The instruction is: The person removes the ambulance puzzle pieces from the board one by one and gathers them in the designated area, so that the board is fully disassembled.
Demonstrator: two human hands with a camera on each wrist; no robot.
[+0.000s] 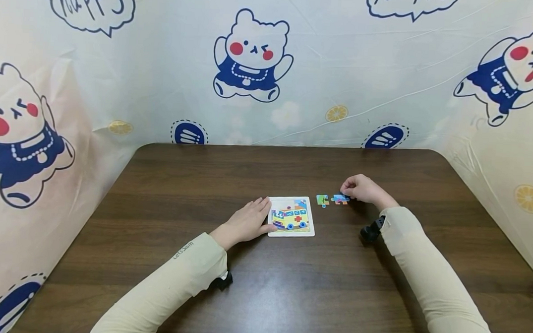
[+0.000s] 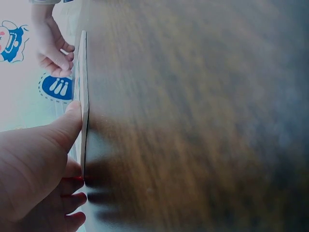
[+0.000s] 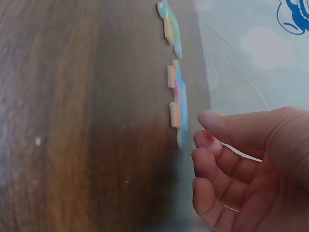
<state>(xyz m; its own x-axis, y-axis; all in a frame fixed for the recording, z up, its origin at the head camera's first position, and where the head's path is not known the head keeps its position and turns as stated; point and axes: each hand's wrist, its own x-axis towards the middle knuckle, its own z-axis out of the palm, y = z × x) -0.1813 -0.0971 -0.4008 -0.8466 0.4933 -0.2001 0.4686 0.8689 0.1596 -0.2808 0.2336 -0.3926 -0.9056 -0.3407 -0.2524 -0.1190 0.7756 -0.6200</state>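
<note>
A white-framed jigsaw board (image 1: 289, 235) lies on the table, with a yellow ambulance picture filling most of it. My left hand (image 1: 247, 221) rests along its left edge, fingers extended; the left wrist view shows the thumb (image 2: 67, 124) against the board's rim. To the board's right lie a green puzzle piece (image 1: 322, 201) and a blue and pink puzzle piece (image 1: 340, 200). Just over the blue piece's far right corner is my right hand (image 1: 363, 187), its fingers loosely bent. In the right wrist view, nothing shows between thumb and fingertips, and a small gap separates them from the blue piece (image 3: 179, 106).
The brown wooden table (image 1: 194, 178) extends around the board and pieces. Behind it hangs a pale printed curtain (image 1: 163, 72) with cartoon bears. A black wrist camera (image 1: 372, 230) sits under the right sleeve, and another (image 1: 222, 282) under the left.
</note>
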